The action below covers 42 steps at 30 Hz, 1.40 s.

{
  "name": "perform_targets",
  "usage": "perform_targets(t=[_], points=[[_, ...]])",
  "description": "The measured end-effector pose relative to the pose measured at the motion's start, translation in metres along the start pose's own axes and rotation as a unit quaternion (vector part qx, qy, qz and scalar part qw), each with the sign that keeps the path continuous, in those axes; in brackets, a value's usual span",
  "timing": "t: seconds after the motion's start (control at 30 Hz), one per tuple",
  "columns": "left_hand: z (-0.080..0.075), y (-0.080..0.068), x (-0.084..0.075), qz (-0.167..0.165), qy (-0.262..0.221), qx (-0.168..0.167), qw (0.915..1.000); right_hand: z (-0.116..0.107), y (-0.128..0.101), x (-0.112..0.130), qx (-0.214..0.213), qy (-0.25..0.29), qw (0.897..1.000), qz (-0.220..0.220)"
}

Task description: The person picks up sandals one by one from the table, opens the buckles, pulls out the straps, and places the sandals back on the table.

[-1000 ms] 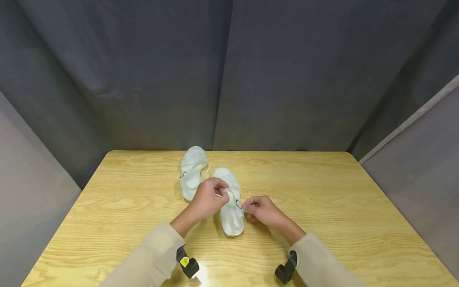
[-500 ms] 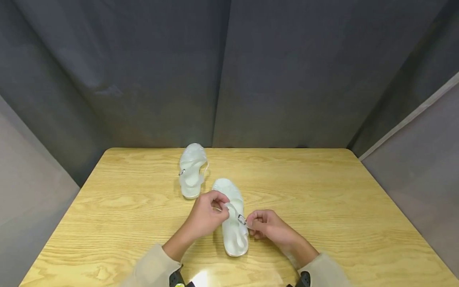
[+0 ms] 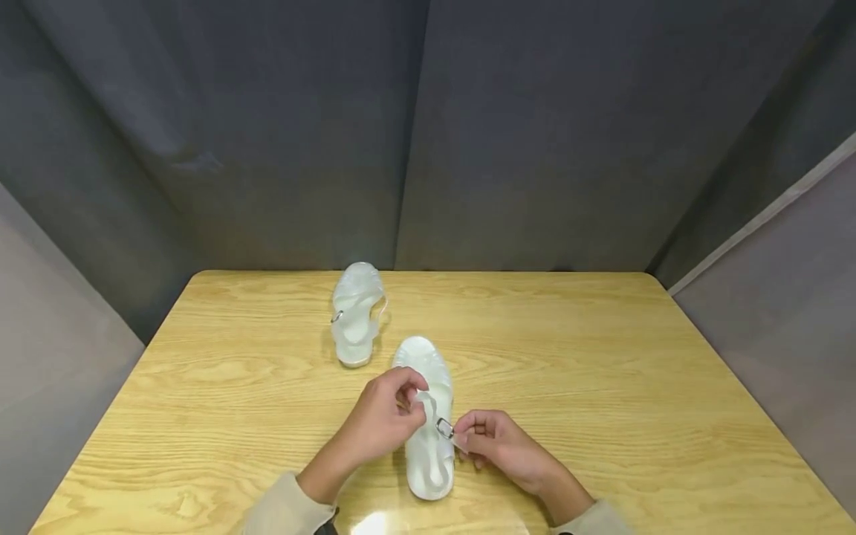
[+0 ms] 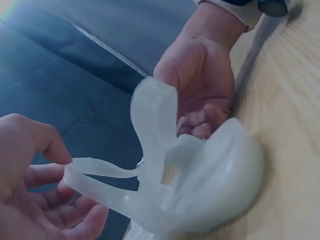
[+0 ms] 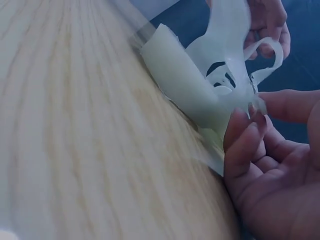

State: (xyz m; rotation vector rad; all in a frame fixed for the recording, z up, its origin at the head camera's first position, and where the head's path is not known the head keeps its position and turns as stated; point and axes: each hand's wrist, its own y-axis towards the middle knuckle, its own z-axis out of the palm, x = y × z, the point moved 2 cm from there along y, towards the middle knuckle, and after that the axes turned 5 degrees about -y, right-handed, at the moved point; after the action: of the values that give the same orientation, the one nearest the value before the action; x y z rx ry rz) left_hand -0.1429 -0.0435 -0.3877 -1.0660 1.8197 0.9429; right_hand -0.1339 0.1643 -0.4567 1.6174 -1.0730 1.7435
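Shifted toward me since the earlier frame: translucent white plastic sandal point(image 3: 421, 442), on the wood-grain table point(image 3: 602, 357). Left hand point(image 3: 383, 417) pinches its slim strap point(image 4: 100, 192); right hand point(image 3: 504, 452), the strap end point(image 5: 260, 105) beside the silver metal buckle point(image 3: 444, 428). I judge it light, pliable: grip straps.

Right of the near sandal point(image 3: 426, 440), past your right grip point(image 3: 503, 451), you have free counter point(image 3: 602, 371) to pass over; behind that sandal, room runs back to the curtain point(image 3: 515, 148). Your left grip point(image 3: 376, 417) blocks its left flank, and the far sandal point(image 3: 356, 321) stands in the way behind it to the left.
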Motion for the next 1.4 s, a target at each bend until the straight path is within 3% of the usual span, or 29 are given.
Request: perform_targets(t=[0.2, 0.33, 0.53, 0.77, 1.03, 1.2, 1.3, 1.4], points=[[0.003, 0.006, -0.006, 0.039, 0.072, -0.013, 0.9966, 0.003, 0.001, -0.005, -0.010, 0.012, 1.000, 0.005], [0.011, 0.011, -0.007, 0.065, 0.097, 0.025, 0.9928, 0.003, 0.000, -0.005, -0.011, 0.011, 1.000, 0.005], [0.020, 0.009, 0.006, 0.040, 0.169, 0.104, 0.9793, 0.004, 0.001, -0.006, -0.007, 0.010, 1.000, 0.008], [0.019, 0.004, 0.015, 0.029, 0.191, 0.124, 0.9733, 0.002, 0.001, -0.007, -0.011, -0.001, 1.000, 0.002], [0.019, 0.000, 0.032, 0.050, 0.155, 0.099, 0.9817, 0.000, 0.001, -0.007, -0.017, -0.005, 1.000, -0.002], [0.023, 0.000, 0.050, 0.118, 0.053, 0.031, 0.9911, 0.001, 0.001, -0.008, -0.038, 0.001, 0.999, 0.002], [0.027, -0.001, 0.061, 0.175, -0.004, -0.020, 0.9844, 0.002, 0.001, -0.008, -0.044, 0.004, 0.999, 0.004], [0.029, -0.001, 0.068, 0.215, 0.003, -0.039, 0.9759, 0.002, 0.001, -0.007, -0.047, 0.001, 0.999, 0.002]])
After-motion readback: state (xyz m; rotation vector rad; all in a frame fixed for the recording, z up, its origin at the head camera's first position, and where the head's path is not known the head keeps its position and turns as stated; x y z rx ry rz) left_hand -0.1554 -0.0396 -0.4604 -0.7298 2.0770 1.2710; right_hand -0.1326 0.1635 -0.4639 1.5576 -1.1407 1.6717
